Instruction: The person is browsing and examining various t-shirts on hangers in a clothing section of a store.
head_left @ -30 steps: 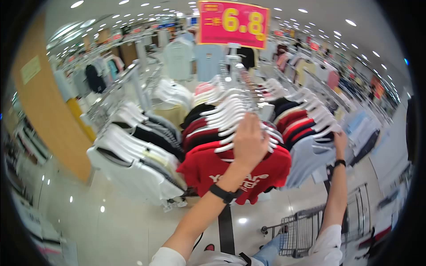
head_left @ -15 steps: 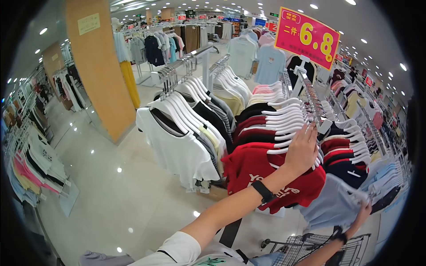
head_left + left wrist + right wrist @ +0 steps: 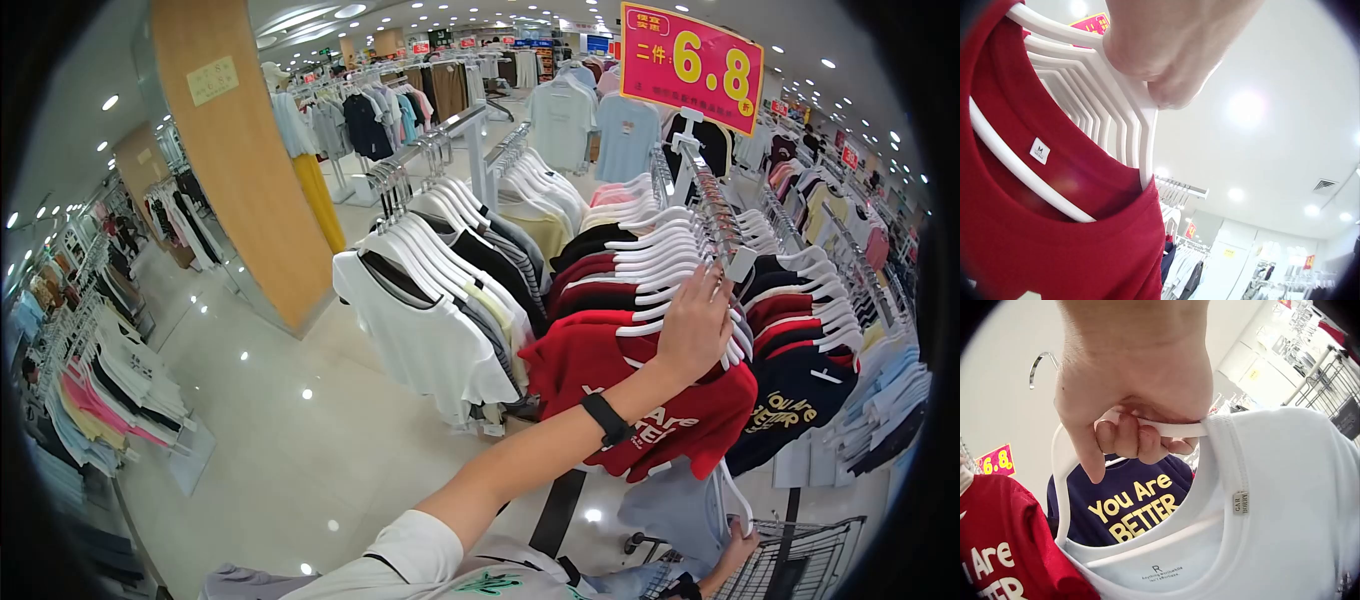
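Note:
My left hand lies against the white hangers of the row of red and dark shirts, its fingers extended upward beside the rail. At the front of that row hangs a red T-shirt with white lettering; its neck label reads M in the left wrist view. Low at the right, my right hand grips a white hanger by one shoulder arm, fingers curled round it. A pale blue T-shirt hangs on this hanger, whose metal hook is free of any rail.
A navy T-shirt with yellow lettering fronts the row to the right. White and grey shirts hang at the left. A pink price sign tops the rack. Below right stands a wire shopping cart; a wooden pillar rises at the left.
My right hand has brought the pale blue shirt on its hanger away from the right-hand row, down and toward me, uncovering the navy shirt. My left hand stays at the red shirts' hangers.

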`<state>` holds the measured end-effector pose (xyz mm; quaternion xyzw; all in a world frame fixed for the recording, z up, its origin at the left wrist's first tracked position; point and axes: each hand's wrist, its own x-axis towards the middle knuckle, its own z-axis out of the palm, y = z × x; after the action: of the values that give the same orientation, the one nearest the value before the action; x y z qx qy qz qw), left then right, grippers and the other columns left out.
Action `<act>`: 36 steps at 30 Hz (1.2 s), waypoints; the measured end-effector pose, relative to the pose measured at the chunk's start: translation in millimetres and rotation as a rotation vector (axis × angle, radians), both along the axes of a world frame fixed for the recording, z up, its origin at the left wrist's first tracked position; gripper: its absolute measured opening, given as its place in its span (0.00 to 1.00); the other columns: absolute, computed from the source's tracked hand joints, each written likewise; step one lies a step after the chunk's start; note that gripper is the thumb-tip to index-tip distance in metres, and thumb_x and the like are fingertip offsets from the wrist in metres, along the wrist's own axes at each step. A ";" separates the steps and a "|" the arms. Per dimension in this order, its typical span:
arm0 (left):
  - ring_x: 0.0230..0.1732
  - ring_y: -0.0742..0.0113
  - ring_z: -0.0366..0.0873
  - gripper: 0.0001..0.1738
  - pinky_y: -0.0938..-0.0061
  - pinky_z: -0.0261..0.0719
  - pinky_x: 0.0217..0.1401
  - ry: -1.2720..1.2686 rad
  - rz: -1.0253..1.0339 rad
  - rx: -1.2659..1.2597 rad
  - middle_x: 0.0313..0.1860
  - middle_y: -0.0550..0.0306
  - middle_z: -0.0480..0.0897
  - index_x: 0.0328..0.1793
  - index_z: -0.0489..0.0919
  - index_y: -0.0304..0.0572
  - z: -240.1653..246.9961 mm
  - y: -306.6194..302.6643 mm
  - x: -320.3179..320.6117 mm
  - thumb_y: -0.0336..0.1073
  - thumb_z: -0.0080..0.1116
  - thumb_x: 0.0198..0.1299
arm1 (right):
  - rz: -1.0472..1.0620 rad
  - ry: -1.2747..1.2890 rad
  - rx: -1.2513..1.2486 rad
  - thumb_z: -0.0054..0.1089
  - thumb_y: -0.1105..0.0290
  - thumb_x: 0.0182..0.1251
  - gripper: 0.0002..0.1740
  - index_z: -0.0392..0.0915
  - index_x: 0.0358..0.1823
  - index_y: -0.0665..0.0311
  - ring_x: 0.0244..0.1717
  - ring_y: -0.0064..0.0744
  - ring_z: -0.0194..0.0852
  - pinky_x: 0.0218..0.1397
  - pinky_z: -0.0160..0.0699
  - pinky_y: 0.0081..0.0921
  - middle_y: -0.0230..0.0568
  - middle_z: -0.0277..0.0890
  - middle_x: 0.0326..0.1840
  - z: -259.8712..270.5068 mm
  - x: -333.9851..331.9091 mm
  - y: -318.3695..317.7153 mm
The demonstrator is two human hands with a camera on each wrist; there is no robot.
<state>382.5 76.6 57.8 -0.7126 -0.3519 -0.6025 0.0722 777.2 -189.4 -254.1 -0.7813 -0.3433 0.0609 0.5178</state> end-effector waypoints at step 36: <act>0.66 0.37 0.75 0.28 0.50 0.72 0.69 -0.099 -0.171 0.029 0.67 0.40 0.79 0.66 0.76 0.33 1.2 -35.2 -43.3 0.39 0.70 0.64 | 0.505 0.193 -0.131 0.82 0.74 0.51 0.14 0.80 0.29 0.66 0.28 0.19 0.68 0.32 0.65 0.22 0.26 0.72 0.25 126.1 -219.0 -18.6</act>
<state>339.2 41.4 59.1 -0.7083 -0.2844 -0.6459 0.0135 558.2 -208.0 -128.0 -0.6933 -0.4715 0.2844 0.4649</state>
